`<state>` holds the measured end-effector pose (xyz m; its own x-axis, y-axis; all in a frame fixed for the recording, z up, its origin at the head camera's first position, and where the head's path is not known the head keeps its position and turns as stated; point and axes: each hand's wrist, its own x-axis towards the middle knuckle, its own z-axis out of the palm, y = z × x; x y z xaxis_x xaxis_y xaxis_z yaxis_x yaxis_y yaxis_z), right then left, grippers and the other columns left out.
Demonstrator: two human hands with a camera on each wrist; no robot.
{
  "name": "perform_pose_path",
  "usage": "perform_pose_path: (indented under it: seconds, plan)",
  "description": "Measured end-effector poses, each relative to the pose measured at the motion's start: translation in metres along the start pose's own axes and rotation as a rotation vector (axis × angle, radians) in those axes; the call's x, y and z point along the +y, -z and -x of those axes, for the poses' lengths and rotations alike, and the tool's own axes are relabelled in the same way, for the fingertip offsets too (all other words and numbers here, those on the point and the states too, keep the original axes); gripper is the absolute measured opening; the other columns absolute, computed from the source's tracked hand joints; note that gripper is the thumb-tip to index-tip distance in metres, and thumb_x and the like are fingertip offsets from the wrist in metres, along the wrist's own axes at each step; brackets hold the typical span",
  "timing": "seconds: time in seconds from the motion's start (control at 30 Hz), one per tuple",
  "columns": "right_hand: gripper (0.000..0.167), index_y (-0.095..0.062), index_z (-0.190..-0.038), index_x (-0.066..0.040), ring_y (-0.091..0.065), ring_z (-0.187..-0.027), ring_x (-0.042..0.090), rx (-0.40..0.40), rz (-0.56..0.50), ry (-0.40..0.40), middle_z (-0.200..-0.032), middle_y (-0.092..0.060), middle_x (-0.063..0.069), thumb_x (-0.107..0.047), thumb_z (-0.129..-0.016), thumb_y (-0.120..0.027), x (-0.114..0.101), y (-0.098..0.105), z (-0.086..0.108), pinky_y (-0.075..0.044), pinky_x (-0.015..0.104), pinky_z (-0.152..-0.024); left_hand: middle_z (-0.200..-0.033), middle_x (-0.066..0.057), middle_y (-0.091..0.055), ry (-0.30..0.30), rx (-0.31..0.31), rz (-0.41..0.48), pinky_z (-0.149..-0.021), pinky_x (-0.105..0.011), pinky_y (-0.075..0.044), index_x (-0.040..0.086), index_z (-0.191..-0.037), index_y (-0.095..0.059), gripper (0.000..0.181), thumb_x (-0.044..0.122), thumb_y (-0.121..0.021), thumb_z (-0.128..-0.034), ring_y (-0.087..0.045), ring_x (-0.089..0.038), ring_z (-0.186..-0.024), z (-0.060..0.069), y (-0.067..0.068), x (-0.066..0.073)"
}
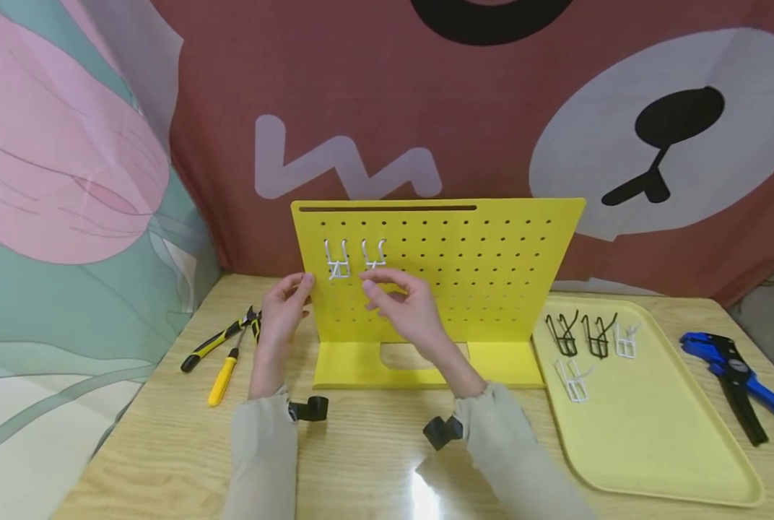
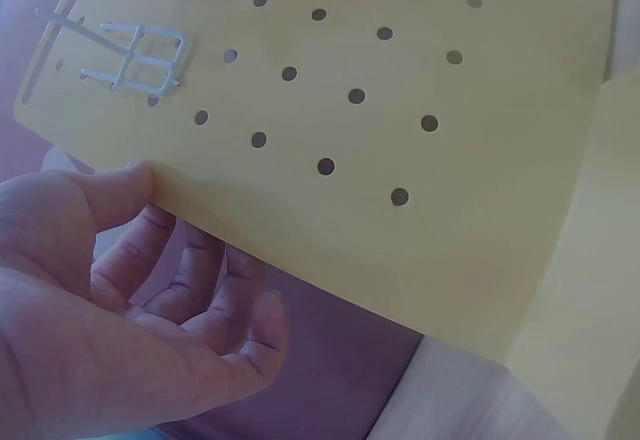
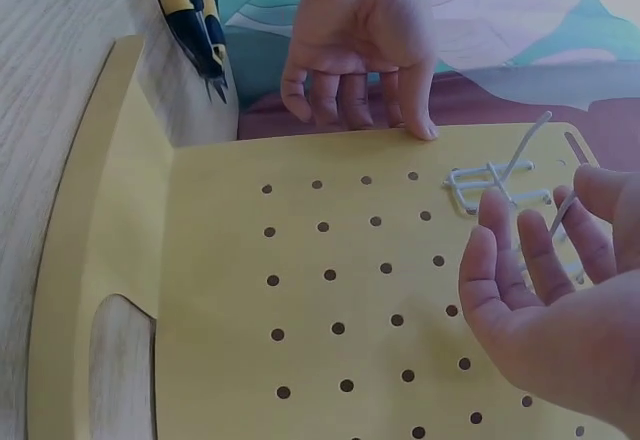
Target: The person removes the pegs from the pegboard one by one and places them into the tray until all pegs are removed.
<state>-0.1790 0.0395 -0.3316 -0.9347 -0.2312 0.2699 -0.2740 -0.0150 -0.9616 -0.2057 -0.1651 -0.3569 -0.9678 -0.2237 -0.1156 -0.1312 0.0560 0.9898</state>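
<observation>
A yellow pegboard (image 1: 491, 289) stands upright on its base. My left hand (image 1: 284, 309) pinches its left edge, the thumb (image 2: 125, 192) on the front and fingers behind. Two white wire hooks hang side by side near the upper left of the board. The left one, a white hook (image 1: 338, 270), hangs free of both hands. At the second white hook (image 1: 373, 264) my right hand (image 1: 414, 312) pinches the projecting prong between thumb and forefinger; the right wrist view shows this prong, though the fingers hide much of the hook.
A yellow tray (image 1: 660, 433) at the right holds black hooks (image 1: 598, 338) and white hooks (image 1: 572, 381). Beyond it lies a blue-handled tool (image 1: 738, 368). Left of the board are black-and-yellow pliers (image 1: 214, 341) and a yellow-handled screwdriver (image 1: 223, 379). A printed cloth (image 1: 361, 87) hangs behind.
</observation>
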Motion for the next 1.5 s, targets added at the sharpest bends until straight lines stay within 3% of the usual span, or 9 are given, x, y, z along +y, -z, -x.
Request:
perform_pose_path:
  seconds: [0.13,0.33,0.5,0.67,0.93,1.1,1.3,1.5]
  plan:
    - [0.024,-0.066,-0.114,-0.001,-0.065,-0.083,0.033,0.026,0.011,-0.012,-0.116,-0.063,0.016,-0.014,-0.094,-0.063,-0.001,-0.001,-0.001,-0.051,0.053,-0.078,-0.119,-0.010,-0.058,-0.005,-0.001,-0.008,-0.087,-0.036,-0.042,0.005,-0.124,-0.059,0.040,0.034,-0.056,-0.0974,-0.056,-0.021,-0.103,0.000,-0.001,-0.001]
    - [0.023,-0.067,-0.113,0.002,-0.065,-0.078,0.018,0.065,0.016,-0.014,-0.112,-0.066,0.017,-0.011,-0.094,-0.062,-0.002,0.000,-0.001,-0.053,0.047,-0.078,-0.115,-0.009,-0.059,-0.015,-0.005,0.000,-0.083,-0.033,-0.042,0.005,-0.123,-0.059,0.039,0.034,-0.057,-0.0973,-0.056,-0.019,-0.099,0.000,-0.002,-0.003]
    - [0.020,-0.068,-0.110,0.002,-0.066,-0.080,0.025,0.086,0.031,-0.022,-0.110,-0.068,0.013,-0.008,-0.093,-0.062,-0.004,0.000,0.001,-0.054,0.037,-0.075,-0.116,-0.008,-0.058,-0.010,-0.011,0.005,-0.086,-0.035,-0.042,0.005,-0.123,-0.058,0.039,0.034,-0.056,-0.0975,-0.056,-0.020,-0.100,0.001,-0.002,-0.002]
    - [0.020,-0.068,-0.110,0.000,-0.066,-0.084,0.032,0.046,0.039,-0.022,-0.110,-0.068,0.009,-0.007,-0.093,-0.061,-0.003,0.002,0.005,-0.054,0.036,-0.074,-0.122,-0.012,-0.056,-0.007,-0.015,0.008,-0.093,-0.041,-0.041,0.004,-0.125,-0.057,0.040,0.034,-0.056,-0.0978,-0.055,-0.023,-0.105,0.001,-0.001,-0.003]
    - [0.020,-0.069,-0.110,-0.001,-0.065,-0.079,0.024,-0.031,0.022,0.060,-0.110,-0.068,0.015,-0.011,-0.095,-0.060,-0.011,0.003,0.016,-0.053,0.031,-0.071,-0.120,-0.010,-0.057,-0.002,-0.009,-0.004,-0.088,-0.037,-0.042,0.005,-0.124,-0.058,0.040,0.035,-0.056,-0.0975,-0.055,-0.022,-0.103,0.002,-0.001,-0.004]
    - [0.020,-0.068,-0.110,0.001,-0.065,-0.079,0.024,-0.047,0.011,0.077,-0.110,-0.067,0.018,-0.011,-0.096,-0.058,-0.021,0.004,0.022,-0.053,0.032,-0.072,-0.120,-0.010,-0.057,0.003,-0.014,0.002,-0.091,-0.040,-0.042,0.005,-0.124,-0.058,0.041,0.035,-0.056,-0.0972,-0.055,-0.023,-0.104,0.002,-0.001,-0.006]
    - [0.021,-0.066,-0.110,0.005,-0.066,-0.076,0.018,-0.025,-0.047,0.075,-0.105,-0.069,0.016,-0.009,-0.097,-0.056,-0.027,0.011,0.032,-0.054,0.038,-0.073,-0.125,-0.011,-0.056,0.009,-0.023,0.000,-0.093,-0.041,-0.040,0.005,-0.126,-0.057,0.043,0.036,-0.055,-0.0974,-0.054,-0.024,-0.109,0.002,0.001,-0.007]
    - [0.024,-0.064,-0.109,0.008,-0.065,-0.074,0.018,0.001,-0.084,0.068,-0.102,-0.069,0.015,-0.010,-0.099,-0.053,-0.023,0.028,0.044,-0.054,0.031,-0.069,-0.124,-0.011,-0.056,-0.010,-0.017,0.000,-0.095,-0.043,-0.040,0.006,-0.127,-0.057,0.044,0.038,-0.056,-0.0969,-0.054,-0.025,-0.109,0.001,0.001,-0.003]
